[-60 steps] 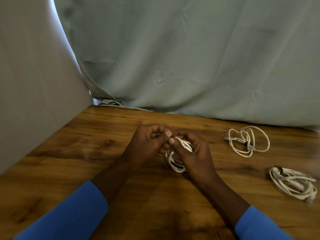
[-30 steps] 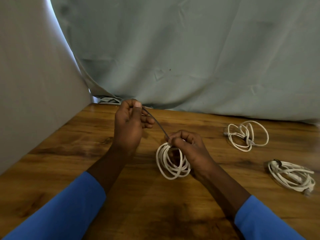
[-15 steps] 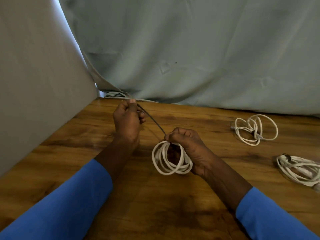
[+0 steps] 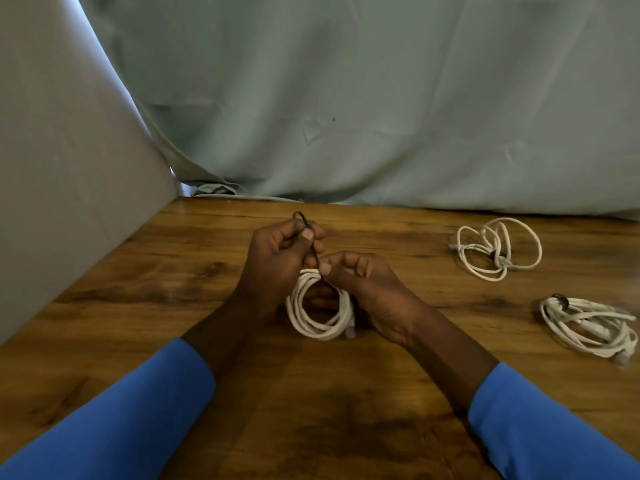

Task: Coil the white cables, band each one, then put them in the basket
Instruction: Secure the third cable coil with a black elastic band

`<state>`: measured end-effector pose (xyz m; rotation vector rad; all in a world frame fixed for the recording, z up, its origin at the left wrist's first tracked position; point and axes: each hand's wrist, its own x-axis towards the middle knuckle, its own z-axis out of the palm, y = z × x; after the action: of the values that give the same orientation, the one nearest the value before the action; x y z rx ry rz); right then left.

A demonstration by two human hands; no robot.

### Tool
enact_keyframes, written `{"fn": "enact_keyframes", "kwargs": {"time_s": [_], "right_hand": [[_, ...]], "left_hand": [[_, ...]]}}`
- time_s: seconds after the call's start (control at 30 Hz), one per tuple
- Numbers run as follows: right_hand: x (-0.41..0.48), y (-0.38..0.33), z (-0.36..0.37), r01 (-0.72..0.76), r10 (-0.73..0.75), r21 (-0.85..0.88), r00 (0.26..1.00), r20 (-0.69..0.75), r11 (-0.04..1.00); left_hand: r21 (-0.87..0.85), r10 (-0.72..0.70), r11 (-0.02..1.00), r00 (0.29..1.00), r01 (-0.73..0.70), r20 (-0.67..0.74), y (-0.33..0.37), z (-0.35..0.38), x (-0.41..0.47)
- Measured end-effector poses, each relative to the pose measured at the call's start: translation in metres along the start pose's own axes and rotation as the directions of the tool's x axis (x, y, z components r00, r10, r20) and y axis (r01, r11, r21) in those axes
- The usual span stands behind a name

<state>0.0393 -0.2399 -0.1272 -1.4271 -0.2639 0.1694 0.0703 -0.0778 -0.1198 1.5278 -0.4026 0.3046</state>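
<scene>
A coiled white cable [image 4: 313, 320] stands on edge on the wooden table [image 4: 145, 306] between my hands. My right hand [image 4: 367, 292] grips the top of the coil, thumb and fingers curled round it. A thin dark band [image 4: 304, 225] runs from that spot up into my left hand [image 4: 277, 265], which pinches it, with a small loop sticking out above the fingers. Two more white cables lie to the right: a loose coil [image 4: 495, 249] with a band at the back, and a banded bundle [image 4: 588, 323] near the right edge. No basket is in view.
A grey-green cloth [image 4: 381, 98] hangs behind the table's far edge. A pale panel [image 4: 69, 150] slants along the left side. Bare wood lies in front of my hands and to their left.
My left hand has come back down and right, close to my right hand, so the stretched band is now short. The coil stays in my right hand.
</scene>
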Motion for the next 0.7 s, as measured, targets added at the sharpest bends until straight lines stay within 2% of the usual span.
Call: {"fn": "enact_keyframes", "kwargs": {"time_s": [0.07, 0.13, 0.23, 0.37, 0.5, 0.6, 0.7], "right_hand": [[0.001, 0.0, 0.001, 0.074, -0.066, -0.187, 0.997, 0.051, 0.98], [0.006, 0.002, 0.003, 0.158, -0.146, -0.365, 0.987, 0.061, 0.918], [0.011, 0.004, 0.006, 0.22, -0.208, -0.465, 0.975, 0.077, 0.857], [0.008, 0.003, 0.007, 0.252, -0.234, -0.474, 0.967, 0.097, 0.843], [0.004, 0.012, 0.011, 0.157, -0.169, -0.299, 0.985, -0.017, 0.941], [0.005, 0.012, 0.015, 0.21, -0.243, -0.248, 0.964, -0.112, 0.946], [0.007, 0.008, 0.015, 0.258, -0.288, -0.234, 0.952, -0.102, 0.937]], "left_hand": [[-0.092, -0.061, 0.994, 0.995, 0.053, -0.083, -0.002, 0.003, 0.001], [-0.135, -0.093, 0.988, 0.986, 0.074, -0.136, -0.003, 0.004, 0.004], [-0.202, -0.147, 0.974, 0.966, 0.103, -0.215, -0.005, 0.002, 0.012], [-0.2, -0.159, 0.974, 0.946, 0.104, -0.283, -0.008, 0.002, 0.013], [-0.072, -0.039, 0.997, 0.967, 0.022, -0.25, -0.008, 0.006, 0.003], [-0.065, 0.004, 0.998, 0.972, -0.02, -0.233, -0.006, 0.009, 0.003], [-0.122, -0.039, 0.993, 0.972, 0.01, -0.232, -0.002, 0.007, 0.007]]}}
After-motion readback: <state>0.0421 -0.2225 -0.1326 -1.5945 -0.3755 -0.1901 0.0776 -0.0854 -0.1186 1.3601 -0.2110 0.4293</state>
